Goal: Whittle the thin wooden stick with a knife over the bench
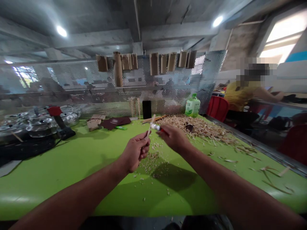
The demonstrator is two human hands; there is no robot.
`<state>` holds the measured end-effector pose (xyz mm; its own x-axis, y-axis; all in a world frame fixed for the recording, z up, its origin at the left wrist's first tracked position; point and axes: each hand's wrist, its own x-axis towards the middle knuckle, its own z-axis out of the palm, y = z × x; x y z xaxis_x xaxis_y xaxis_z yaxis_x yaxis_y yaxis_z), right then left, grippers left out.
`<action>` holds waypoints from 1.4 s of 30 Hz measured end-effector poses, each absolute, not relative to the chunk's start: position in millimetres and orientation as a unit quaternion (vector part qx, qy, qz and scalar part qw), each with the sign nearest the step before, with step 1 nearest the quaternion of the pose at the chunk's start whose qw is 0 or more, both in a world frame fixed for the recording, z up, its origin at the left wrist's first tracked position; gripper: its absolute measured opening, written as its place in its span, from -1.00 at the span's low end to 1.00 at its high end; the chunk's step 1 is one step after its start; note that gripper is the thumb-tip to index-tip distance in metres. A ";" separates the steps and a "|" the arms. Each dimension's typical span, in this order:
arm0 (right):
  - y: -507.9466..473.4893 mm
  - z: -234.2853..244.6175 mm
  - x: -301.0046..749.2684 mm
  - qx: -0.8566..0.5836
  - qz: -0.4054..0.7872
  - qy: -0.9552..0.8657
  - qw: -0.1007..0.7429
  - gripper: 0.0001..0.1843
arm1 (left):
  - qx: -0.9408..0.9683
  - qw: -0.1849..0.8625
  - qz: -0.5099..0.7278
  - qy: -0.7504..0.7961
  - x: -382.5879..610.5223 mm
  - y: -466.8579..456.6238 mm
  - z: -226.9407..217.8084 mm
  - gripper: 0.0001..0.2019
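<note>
Pale wooden stick (149, 127) rises out of the left hand (135, 151), leaning slightly to the right, with its lower end hidden behind the curled fingers (144, 148), which are closed together around it. The right hand (173, 139) comes in from the other side, its fingers pinched together on a small white-and-red tool (155, 127). The white end of the tool sits just beside the stick, though blur makes it hard to tell whether they touch.

Both hands hover over a bright green table (48, 182), with a scatter of fine wood shavings (150, 163) below them and a much larger heap of wood shavings (196, 127) just to the right. Longer strips of wood (275, 187) lie toward the table's right end.

Farther along the table are a green-capped bottle (192, 105), an upright black phone (146, 109), a dark red booklet (116, 122), and some cardboard scraps (95, 122). To the left is a red-and-black machine (54, 111) beside a cluster of metal pots (40, 124) — a perforated metal screen (107, 80) runs behind it all, with brown paper packets (154, 63) hanging along the top. Off to the right, a person in a yellow shirt (240, 95) sits at another bench, near a red chair (217, 108)
</note>
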<state>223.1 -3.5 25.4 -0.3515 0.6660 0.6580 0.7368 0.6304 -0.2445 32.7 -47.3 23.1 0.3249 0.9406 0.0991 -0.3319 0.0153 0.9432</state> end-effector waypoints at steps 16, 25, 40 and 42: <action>6.5 21.6 229.3 -0.428 0.020 -0.799 0.422 -0.67 | 0.462 0.656 0.527 0.279 29.5 -34.1 20.9 -0.74; -11.9 18.0 214.1 -0.388 0.005 -0.845 0.368 -0.68 | 0.462 0.657 0.523 0.285 33.0 -39.4 22.7 -0.79; -14.8 17.6 209.8 -0.420 -0.032 -0.837 0.348 -0.70 | 0.527 0.596 0.513 0.322 31.6 -42.9 23.2 -0.87; -8.1 20.6 215.2 -0.430 -0.045 -0.825 0.364 -0.69 | 0.519 0.610 0.505 0.324 33.4 -46.8 24.3 -0.88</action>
